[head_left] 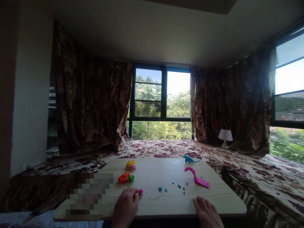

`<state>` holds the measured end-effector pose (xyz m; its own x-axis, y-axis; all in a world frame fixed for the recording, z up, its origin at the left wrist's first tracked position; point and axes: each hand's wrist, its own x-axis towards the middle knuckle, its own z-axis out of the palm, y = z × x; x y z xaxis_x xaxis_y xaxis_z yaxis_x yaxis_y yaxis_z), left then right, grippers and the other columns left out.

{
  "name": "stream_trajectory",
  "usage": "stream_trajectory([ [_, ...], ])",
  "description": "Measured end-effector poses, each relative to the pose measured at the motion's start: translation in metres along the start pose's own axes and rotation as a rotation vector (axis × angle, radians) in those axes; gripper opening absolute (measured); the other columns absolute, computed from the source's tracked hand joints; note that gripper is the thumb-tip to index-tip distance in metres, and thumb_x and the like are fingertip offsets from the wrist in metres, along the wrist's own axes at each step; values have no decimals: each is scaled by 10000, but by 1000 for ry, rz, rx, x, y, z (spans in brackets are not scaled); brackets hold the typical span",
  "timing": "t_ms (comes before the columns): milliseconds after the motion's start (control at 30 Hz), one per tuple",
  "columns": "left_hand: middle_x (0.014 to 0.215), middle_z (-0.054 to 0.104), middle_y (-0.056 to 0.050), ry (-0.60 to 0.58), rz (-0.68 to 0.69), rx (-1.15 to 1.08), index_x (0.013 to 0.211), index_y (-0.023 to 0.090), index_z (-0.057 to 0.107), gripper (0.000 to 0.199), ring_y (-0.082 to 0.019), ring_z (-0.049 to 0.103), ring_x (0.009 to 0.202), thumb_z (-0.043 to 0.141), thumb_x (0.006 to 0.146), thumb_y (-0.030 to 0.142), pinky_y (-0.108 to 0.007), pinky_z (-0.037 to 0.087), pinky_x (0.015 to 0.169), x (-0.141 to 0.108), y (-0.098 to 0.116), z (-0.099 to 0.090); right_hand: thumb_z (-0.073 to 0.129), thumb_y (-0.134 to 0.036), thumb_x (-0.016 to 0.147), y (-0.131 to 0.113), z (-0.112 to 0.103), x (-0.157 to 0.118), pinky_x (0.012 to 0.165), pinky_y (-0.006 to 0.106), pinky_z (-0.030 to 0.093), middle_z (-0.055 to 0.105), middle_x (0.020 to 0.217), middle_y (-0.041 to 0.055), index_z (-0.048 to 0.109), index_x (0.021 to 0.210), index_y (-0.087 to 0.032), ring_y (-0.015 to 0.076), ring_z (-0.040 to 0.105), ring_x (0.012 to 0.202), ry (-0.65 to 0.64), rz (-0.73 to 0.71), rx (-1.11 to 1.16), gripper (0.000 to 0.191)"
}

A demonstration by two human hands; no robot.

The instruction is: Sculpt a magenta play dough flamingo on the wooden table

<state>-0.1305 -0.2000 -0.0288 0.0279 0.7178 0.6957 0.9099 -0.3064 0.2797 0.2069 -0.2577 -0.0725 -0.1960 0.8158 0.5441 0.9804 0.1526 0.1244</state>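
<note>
My left hand rests on the light wooden table, its fingers curled at a small pink ball. At the table's right front edge, my right hand lies with fingers stretched out, holding nothing. Orange clay and green clay sit beyond my left hand, with yellow clay and light pink clay farther back. Several small blue pieces are scattered mid-table. A long pink clay strip lies beyond my right hand, and a blue animal figure stands behind it.
A blurred, pixelated patch covers the table's left side. Behind the table is a ledge with flowered cloth, bearing a small white lamp at the right. Patterned curtains flank the windows.
</note>
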Motion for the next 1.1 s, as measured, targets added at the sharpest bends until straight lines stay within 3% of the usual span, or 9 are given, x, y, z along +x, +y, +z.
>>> stream_trajectory([
  [167, 832, 625, -38, -29, 2, 28, 784, 205, 612, 232, -178, 543, 842, 382, 794, 234, -270, 387, 787, 0, 1, 4, 435, -65, 623, -17, 1, -3, 978, 408, 276, 419, 1320, 126, 438, 1263, -112, 276, 363, 1198, -66, 11, 62, 642],
  [333, 871, 630, -27, -45, 21, 64, 823, 211, 614, 241, -182, 544, 877, 384, 794, 273, -270, 391, 786, 3, -1, 12, 447, -94, 625, -16, -6, 4, 1027, 406, 159, 364, 1359, 107, 375, 1306, -124, 260, 275, 1245, -106, 85, 143, 686],
  [500, 879, 636, -23, -51, 15, 96, 838, 212, 621, 256, -186, 555, 870, 387, 785, 303, -273, 400, 765, 4, -1, 17, 436, -173, 706, -21, -19, -15, 1043, 378, 89, 307, 1388, 114, 312, 1337, -107, 247, 214, 1271, -132, 44, 193, 646],
  [667, 902, 645, -32, -62, 18, 113, 843, 203, 630, 270, -195, 567, 870, 393, 774, 311, -272, 401, 762, 5, 0, 17, 459, -201, 705, -30, -33, -6, 1040, 375, 93, 352, 1346, 133, 331, 1317, -85, 261, 245, 1243, -135, 22, 230, 636],
  [800, 925, 644, -37, -78, 45, 114, 857, 203, 630, 276, -197, 569, 886, 391, 780, 318, -268, 397, 769, 6, -3, 17, 458, -156, 692, -26, -34, 7, 1024, 389, 138, 424, 1262, 122, 409, 1262, -125, 263, 306, 1188, -84, 112, 212, 573],
  [1100, 892, 640, -39, -61, 18, 110, 842, 206, 621, 265, -205, 558, 884, 385, 778, 310, -279, 392, 766, 4, 0, 18, 448, -102, 694, -35, -42, -11, 1008, 380, 166, 448, 1192, 112, 459, 1207, -154, 260, 343, 1120, -48, 113, 198, 515],
])
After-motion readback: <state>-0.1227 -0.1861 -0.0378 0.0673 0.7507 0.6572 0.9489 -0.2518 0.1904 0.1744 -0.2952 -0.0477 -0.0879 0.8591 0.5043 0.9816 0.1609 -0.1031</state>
